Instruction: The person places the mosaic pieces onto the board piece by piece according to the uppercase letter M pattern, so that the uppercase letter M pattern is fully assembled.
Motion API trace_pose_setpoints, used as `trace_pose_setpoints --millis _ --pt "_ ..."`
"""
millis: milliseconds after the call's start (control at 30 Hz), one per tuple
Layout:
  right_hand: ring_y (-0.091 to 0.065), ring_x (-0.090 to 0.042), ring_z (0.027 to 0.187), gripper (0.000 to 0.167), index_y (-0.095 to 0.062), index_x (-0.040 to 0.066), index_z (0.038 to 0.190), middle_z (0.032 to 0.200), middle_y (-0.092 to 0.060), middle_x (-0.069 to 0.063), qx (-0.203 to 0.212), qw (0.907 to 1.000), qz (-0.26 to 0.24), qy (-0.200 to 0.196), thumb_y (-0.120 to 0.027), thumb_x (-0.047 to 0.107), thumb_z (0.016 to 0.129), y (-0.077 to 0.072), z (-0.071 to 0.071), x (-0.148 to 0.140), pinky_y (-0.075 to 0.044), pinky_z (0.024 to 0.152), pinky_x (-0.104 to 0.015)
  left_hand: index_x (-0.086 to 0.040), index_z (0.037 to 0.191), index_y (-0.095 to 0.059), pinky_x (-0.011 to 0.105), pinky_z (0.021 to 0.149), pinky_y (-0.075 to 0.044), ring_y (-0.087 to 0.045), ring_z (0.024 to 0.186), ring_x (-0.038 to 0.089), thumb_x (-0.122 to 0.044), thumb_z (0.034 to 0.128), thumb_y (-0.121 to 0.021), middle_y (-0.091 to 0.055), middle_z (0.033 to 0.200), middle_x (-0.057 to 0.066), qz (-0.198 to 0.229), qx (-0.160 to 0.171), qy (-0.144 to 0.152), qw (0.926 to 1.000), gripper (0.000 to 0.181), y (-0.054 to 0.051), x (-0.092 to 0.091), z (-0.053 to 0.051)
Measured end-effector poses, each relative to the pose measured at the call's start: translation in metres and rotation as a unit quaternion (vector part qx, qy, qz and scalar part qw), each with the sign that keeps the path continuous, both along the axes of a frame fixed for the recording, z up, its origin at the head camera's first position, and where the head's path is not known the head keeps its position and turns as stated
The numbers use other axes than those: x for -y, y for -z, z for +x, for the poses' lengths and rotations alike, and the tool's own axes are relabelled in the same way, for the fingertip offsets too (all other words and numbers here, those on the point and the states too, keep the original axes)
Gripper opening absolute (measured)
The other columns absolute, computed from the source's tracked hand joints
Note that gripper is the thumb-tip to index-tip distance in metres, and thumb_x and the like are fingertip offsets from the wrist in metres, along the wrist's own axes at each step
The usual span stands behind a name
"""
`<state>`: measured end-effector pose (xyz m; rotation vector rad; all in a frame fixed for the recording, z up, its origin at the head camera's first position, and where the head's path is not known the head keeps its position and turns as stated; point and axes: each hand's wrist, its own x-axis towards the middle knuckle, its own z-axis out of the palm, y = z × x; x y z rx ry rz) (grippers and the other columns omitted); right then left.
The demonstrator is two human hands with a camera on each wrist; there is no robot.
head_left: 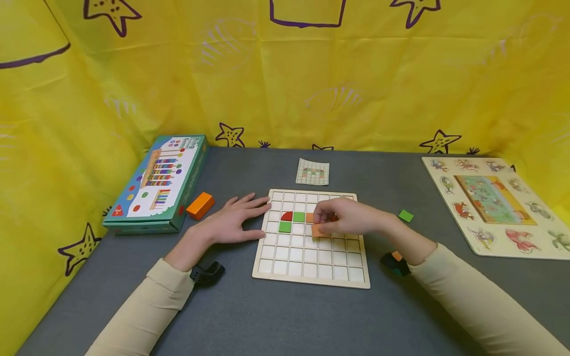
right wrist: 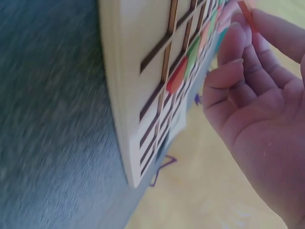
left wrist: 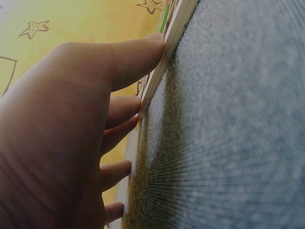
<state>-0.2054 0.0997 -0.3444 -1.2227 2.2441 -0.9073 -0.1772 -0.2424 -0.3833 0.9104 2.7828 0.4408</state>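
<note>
A wooden grid board (head_left: pixel 307 282) lies flat on the dark table. My right hand (head_left: pixel 347 216) is over it, pinching a thin orange square tile (head_left: pixel 318 231) between thumb and fingertips; in the right wrist view the tile (right wrist: pixel 248 16) stands edge-on. Set in the grid are a red rounded tile (head_left: pixel 287 216), two green square tiles (head_left: pixel 285 227) and an orange tile (head_left: pixel 309 217); another red tile (head_left: pixel 331 219) is partly hidden by the right hand. My left hand (head_left: pixel 231 220) rests with spread fingers, its fingertips touching the board's left edge.
Behind the board lies a pattern card (head_left: pixel 312 172). A loose green tile (head_left: pixel 405 216) and an orange tile (head_left: pixel 397 255) are to the right, the latter partly hidden by the wrist strap. A game box (head_left: pixel 156 183) and orange block (head_left: pixel 200 205) stand left; a picture puzzle (head_left: pixel 494 237) lies right.
</note>
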Motion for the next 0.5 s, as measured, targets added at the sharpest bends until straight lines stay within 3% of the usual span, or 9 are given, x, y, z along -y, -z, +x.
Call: trace_pose_setpoints --millis 500 --pt "-0.057 -0.011 0.076 0.003 -0.067 0.008 0.098 0.082 -0.062 0.006 -0.017 0.9998 0.006 -0.007 -0.066 0.009 0.095 -0.002 0.005 0.040 -0.049 0.072 -0.029 -0.021 0.159 -0.035 0.065 0.115 -0.010 -0.012 0.152 0.035 -0.063 0.0947 -0.058 -0.023 0.166 -0.003 0.006 0.005 -0.003 1.0000 0.080 -0.001 -0.001 0.000"
